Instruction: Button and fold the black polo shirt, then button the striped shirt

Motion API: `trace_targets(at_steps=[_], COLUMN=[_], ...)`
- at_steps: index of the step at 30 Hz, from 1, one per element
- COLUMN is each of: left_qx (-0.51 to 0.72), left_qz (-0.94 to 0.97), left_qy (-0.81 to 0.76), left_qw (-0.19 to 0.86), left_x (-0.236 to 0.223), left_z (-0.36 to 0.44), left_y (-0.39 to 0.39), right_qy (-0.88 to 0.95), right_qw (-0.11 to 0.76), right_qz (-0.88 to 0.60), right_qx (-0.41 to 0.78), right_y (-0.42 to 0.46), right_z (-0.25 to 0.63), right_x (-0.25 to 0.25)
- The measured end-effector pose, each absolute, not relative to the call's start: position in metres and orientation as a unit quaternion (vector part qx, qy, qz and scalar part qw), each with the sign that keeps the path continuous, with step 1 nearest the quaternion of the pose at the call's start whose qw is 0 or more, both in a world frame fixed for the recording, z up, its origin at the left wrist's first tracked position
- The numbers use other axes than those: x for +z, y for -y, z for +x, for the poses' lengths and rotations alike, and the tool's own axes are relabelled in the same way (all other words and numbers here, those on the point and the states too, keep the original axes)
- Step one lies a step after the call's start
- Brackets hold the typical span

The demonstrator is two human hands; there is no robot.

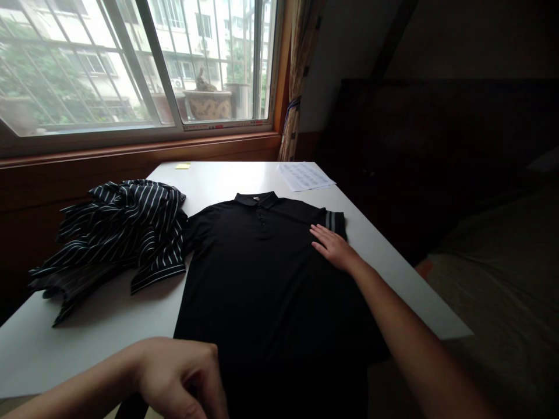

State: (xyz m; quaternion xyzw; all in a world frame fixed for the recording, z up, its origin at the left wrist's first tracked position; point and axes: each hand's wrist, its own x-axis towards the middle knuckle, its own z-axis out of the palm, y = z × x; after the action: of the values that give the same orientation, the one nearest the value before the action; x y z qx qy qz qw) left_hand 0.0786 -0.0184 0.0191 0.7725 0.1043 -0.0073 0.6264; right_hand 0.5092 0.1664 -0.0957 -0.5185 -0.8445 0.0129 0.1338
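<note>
A black polo shirt (262, 273) lies spread face up on the white table (131, 326), collar toward the window. My right hand (332, 245) rests flat on its right shoulder, fingers stretched out, beside the grey-striped sleeve cuff (331, 221). My left hand (181, 378) is at the shirt's near lower left corner, fingers curled in a pinch; what it holds, if anything, I cannot make out.
A crumpled dark shirt with white stripes (117, 238) lies on the table's left side. A printed paper sheet (305, 176) and a yellow sticky note (182, 166) sit at the far edge. A window and curtain are behind; a dark bed stands at right.
</note>
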Motion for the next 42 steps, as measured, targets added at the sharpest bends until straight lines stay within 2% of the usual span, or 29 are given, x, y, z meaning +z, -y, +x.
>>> trace_targets(at_steps=[1, 3, 6, 9, 11, 13, 17, 19, 23, 25, 29, 35, 42], left_qx=[-0.02, 0.006, 0.109, 0.107, 0.064, 0.03, 0.049, 0.08, 0.132, 0.127, 0.081, 0.043, 0.033], left_qz=[0.749, 0.756, 0.836, 0.901, 0.921, 0.921, 0.905, 0.915, 0.92, 0.9, 0.843, 0.798, 0.785], left_qy=[-0.102, -0.122, -0.234, -0.273, -0.221, -0.139, -0.07, -0.123, -0.308, -0.399, -0.53, -0.601, -0.619], left_qw=[0.655, 0.643, 0.483, 0.32, 0.316, 0.363, 0.417, 0.377, 0.202, 0.123, 0.043, 0.001, -0.004], left_x=[0.024, 0.028, 0.016, -0.001, -0.003, 0.003, 0.017, 0.012, -0.025, -0.046, -0.072, -0.076, -0.078], left_z=[0.074, 0.071, 0.077, 0.091, 0.099, 0.107, 0.126, 0.134, 0.141, 0.138, 0.117, 0.076, 0.067], left_y=[0.019, 0.014, 0.003, -0.001, 0.002, 0.006, 0.004, -0.013, -0.076, -0.112, -0.165, -0.195, -0.2], right_qy=[0.844, 0.844, 0.842, 0.839, 0.839, 0.839, 0.836, 0.834, 0.818, 0.799, 0.746, 0.677, 0.661], right_qw=[0.135, 0.137, 0.141, 0.145, 0.145, 0.147, 0.165, 0.178, 0.212, 0.223, 0.2, 0.143, 0.133], right_qz=[-0.518, -0.519, -0.52, -0.524, -0.524, -0.523, -0.522, -0.522, -0.534, -0.558, -0.634, -0.721, -0.737], right_qx=[0.014, 0.016, 0.017, 0.019, 0.021, 0.021, 0.022, 0.025, 0.013, -0.005, -0.031, -0.038, -0.042], right_y=[-0.166, -0.166, -0.166, -0.166, -0.166, -0.166, -0.163, -0.161, -0.16, -0.161, -0.165, -0.167, -0.165], right_z=[0.509, 0.508, 0.509, 0.509, 0.51, 0.509, 0.508, 0.508, 0.51, 0.513, 0.517, 0.52, 0.52], right_x=[-0.095, -0.095, -0.095, -0.095, -0.095, -0.095, -0.092, -0.09, -0.089, -0.091, -0.097, -0.101, -0.1])
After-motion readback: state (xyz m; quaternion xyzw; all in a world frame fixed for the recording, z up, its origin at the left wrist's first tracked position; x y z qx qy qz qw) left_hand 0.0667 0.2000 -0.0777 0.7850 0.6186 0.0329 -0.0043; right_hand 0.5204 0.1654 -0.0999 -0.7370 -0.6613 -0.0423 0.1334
